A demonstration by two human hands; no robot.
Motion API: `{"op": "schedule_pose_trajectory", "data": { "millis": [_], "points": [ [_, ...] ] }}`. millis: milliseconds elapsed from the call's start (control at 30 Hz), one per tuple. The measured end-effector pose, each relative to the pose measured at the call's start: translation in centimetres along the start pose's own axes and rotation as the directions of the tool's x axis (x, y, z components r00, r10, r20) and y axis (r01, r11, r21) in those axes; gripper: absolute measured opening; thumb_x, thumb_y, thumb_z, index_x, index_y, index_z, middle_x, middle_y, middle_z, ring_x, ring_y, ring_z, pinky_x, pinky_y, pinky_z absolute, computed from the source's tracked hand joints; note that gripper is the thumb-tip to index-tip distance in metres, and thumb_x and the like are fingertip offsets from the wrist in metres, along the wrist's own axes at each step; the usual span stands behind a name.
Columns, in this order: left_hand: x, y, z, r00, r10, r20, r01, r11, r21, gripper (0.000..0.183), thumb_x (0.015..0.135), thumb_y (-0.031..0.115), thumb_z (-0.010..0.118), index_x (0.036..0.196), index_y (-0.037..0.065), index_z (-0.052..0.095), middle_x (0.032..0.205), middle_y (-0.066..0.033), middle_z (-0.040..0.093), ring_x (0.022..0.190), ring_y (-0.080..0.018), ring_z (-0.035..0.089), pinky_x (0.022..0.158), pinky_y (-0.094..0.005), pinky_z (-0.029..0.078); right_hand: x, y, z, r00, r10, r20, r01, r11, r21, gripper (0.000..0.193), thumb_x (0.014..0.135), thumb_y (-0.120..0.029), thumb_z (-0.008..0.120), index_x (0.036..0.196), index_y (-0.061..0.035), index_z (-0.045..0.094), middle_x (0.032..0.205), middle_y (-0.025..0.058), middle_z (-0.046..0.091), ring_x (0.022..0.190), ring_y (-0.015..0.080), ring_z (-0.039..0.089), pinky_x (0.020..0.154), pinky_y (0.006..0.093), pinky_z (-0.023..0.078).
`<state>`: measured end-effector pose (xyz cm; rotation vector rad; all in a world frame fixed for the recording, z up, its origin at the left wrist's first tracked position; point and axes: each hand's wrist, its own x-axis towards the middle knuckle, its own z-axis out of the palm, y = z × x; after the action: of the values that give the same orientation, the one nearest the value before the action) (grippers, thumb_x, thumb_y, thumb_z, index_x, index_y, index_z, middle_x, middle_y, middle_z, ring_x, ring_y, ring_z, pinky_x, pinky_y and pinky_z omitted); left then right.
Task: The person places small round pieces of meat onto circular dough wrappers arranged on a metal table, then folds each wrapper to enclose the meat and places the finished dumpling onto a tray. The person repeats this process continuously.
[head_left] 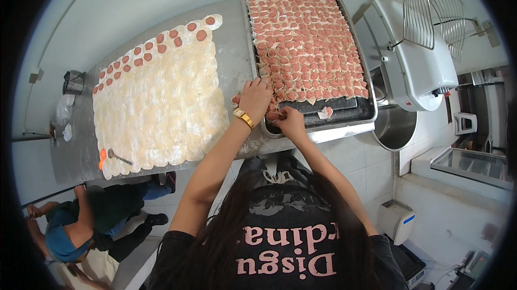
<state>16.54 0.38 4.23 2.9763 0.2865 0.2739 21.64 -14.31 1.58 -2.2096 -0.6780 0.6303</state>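
A large dark metal tray (363,115) bears close rows of small open dumplings (307,42) with pink meat filling. At its near left corner my left hand (256,97), with a gold watch on its wrist, has its fingers curled down around a few dumplings; some show at the hand's left side, and the fingertips are partly hidden. Close by on the right, my right hand (291,123) pinches a meat dumpling (273,114) at the tray's near edge. One loose dumpling (325,112) sits apart on the tray's bare near strip.
Left of the tray, floured round dough wrappers (161,106) overlap in a sheet on the steel table (75,144), with meat dots along the far rows. An orange-handled tool (102,159) and a spoon-like utensil (119,157) rest there. A white mixer (412,55) stands right; another person (75,230) is lower left.
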Motion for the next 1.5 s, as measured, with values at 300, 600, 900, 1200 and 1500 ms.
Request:
{"op": "schedule_pose_trajectory", "data": {
  "millis": [300,600,900,1200,1500],
  "points": [
    [-1.3,0.6,-2.9,0.985,-0.007,0.17,0.031,0.989,-0.143,0.027,0.068,0.011,0.07,0.093,0.009,0.06,0.103,-0.0078,0.054,0.104,-0.0253,0.052,0.084,-0.039,0.039,0.9,2.1,0.7,0.996,0.055,0.066,-0.056,0.998,0.011,0.032,0.059,-0.011,0.078,0.085,0.0009,0.064,0.074,0.0138,0.067,0.07,0.0237,0.066,0.065,0.034,0.051],
    [-2.8,3.3,-0.6,0.989,0.043,0.143,-0.029,0.995,-0.099,0.04,0.067,0.008,0.068,0.103,0.007,0.051,0.106,-0.01,0.052,0.102,-0.027,0.052,0.082,-0.0384,0.039,1.3,3.5,-1.2,0.987,0.093,0.128,-0.117,0.973,0.197,0.038,0.065,-0.007,0.073,0.101,-0.0002,0.06,0.083,0.0125,0.068,0.076,0.0232,0.066,0.069,0.0314,0.051],
    [-3.0,2.9,-0.6,0.994,-0.011,0.107,0.033,0.98,-0.198,0.042,0.068,0.01,0.068,0.105,0.008,0.049,0.11,-0.0116,0.051,0.104,-0.0271,0.051,0.082,-0.0386,0.039,0.2,4.6,-10.4,0.964,0.032,-0.262,-0.154,0.875,-0.459,0.028,0.068,-0.006,0.067,0.094,-0.0046,0.058,0.091,0.0172,0.06,0.082,0.0339,0.061,0.08,0.0451,0.047],
    [-2.7,2.5,-0.9,0.994,0.005,0.108,0.016,0.982,-0.188,0.046,0.065,0.01,0.07,0.106,0.008,0.047,0.111,-0.013,0.051,0.104,-0.0287,0.051,0.082,-0.0398,0.039,-0.3,3.4,-4.5,0.973,-0.229,-0.027,0.219,0.954,-0.207,0.021,0.066,-0.001,0.064,0.086,-0.0032,0.061,0.079,0.0141,0.062,0.073,0.0304,0.064,0.067,0.0373,0.052],
    [-2.3,2.2,-1.2,0.995,-0.002,0.096,0.021,0.979,-0.202,0.049,0.066,0.01,0.071,0.108,0.008,0.047,0.11,-0.0132,0.051,0.106,-0.0297,0.051,0.083,-0.0409,0.04,-1.1,0.5,-3.1,0.975,-0.121,0.186,0.139,0.987,-0.083,0.027,0.069,-0.002,0.062,0.095,0.0036,0.059,0.086,0.0179,0.066,0.079,0.0274,0.068,0.07,0.0333,0.053]
  ]
}}
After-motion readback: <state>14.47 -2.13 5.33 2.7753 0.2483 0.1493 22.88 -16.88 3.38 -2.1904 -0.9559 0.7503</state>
